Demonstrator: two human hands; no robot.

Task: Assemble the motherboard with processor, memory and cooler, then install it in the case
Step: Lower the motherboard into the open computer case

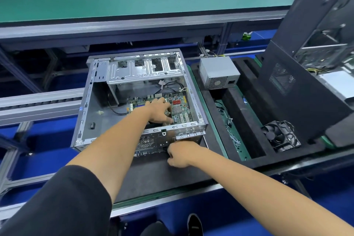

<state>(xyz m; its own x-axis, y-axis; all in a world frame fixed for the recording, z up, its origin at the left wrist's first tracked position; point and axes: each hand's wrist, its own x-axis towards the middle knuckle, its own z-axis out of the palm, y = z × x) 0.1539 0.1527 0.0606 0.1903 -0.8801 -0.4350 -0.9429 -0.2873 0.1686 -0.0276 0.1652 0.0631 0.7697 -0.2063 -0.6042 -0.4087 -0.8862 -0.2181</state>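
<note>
Now, head view, one line per thing.

Case: the open metal case [99,101] is lying on its side at the middle of the frame, on a dark mat [153,176].
Motherboard: the green motherboard [180,109] is sitting inside the case, toward its right side, below the drive cage [145,69].
Left hand: the left hand [160,110] is reaching down into the case from the lower left and resting on the motherboard, fingers spread and bent over the board; whether it is gripping an edge I cannot tell.
Right hand: the right hand [181,154] is pressing against the near outer wall of the case, at its lower right corner, fingers curled under; what they are holding, if anything, is hidden.
Power supply: a grey power supply [218,73] is standing in a black foam tray [210,113] just right of the case.
Fan: a black cooling fan [280,136] is lying in the tray at the right of the frame.
Panel: a dark case panel [298,90] is leaning at the far right.
</note>
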